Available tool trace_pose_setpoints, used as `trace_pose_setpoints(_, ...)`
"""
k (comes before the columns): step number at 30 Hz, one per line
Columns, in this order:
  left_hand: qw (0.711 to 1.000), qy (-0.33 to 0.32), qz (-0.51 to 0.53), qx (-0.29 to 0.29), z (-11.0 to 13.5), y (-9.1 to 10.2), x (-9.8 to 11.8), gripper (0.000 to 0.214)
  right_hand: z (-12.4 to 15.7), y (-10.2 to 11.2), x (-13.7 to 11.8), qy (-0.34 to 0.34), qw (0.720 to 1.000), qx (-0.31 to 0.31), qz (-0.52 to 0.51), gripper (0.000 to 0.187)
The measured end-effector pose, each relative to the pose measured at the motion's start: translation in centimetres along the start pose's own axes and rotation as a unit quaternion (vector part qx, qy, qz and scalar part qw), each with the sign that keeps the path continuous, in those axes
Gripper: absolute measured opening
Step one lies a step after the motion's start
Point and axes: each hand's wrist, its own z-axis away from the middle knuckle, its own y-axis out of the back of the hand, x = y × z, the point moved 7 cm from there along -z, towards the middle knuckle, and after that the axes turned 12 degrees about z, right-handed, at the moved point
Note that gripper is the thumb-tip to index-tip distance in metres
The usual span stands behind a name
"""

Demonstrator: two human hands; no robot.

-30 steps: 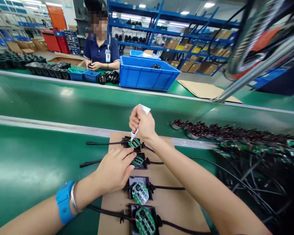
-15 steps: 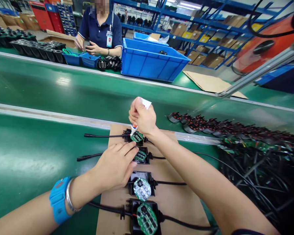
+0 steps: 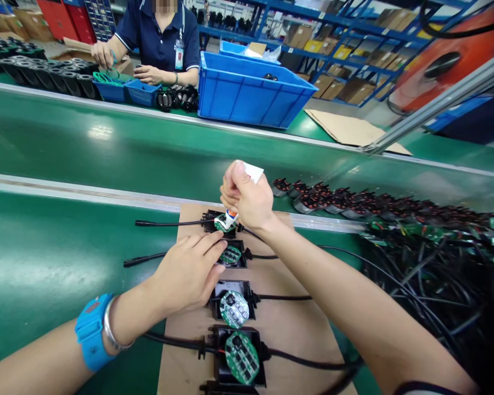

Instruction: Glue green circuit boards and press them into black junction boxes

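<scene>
white tube (image 3: 247, 178) squeezed in right hand (image 3: 247, 200); left hand (image 3: 189, 274) open, fingertips steadying round green board (image 3: 222, 224).

A blue bin (image 3: 247, 96) sits at the bench's far edge beside flat cardboard (image 3: 354, 131); a co-worker (image 3: 158, 41) sorts black cups (image 3: 45, 74).

The tube (image 3: 239, 193) gripped in the right hand (image 3: 247, 198) has been tilted further, and its nozzle has been brought from the left edge onto the middle of the farthest circuit board (image 3: 222, 223). The left hand (image 3: 187, 274) has been shifted slightly toward that board, its fingertips (image 3: 219, 237) now placed just beside it. Across the conveyor, one hand (image 3: 102, 54) of the seated person has been moved out to the small blue bins (image 3: 127, 92), where green bands are now touched.
</scene>
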Motion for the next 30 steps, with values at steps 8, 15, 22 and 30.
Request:
trace_pose_setpoints(8, 1.0, -0.003, -0.005, 0.001, 0.1, -0.1, -0.1, 0.041, 0.0, 1.1, -0.2, -0.004, 1.0, 0.014, 0.023, 0.049)
trace_pose_setpoints(15, 1.0, -0.003, -0.006, 0.0, 0.0, 0.0, 0.0, 0.04, -0.6, 1.3, 0.0, 0.022, 0.999, 0.021, 0.022, 0.049)
trace_pose_setpoints(22, 1.0, -0.008, -0.016, -0.002, 0.0, -0.1, -0.1, 0.04, -1.0, 1.1, 0.3, 0.023, 0.999, 0.04, 0.012, 0.052)
trace_pose_setpoints(30, 0.994, -0.074, -0.047, 0.064, 1.0, 0.9, 2.5, 0.032, 0.0, 2.6, -1.5, 0.036, 0.997, 0.063, -0.006, 0.052)
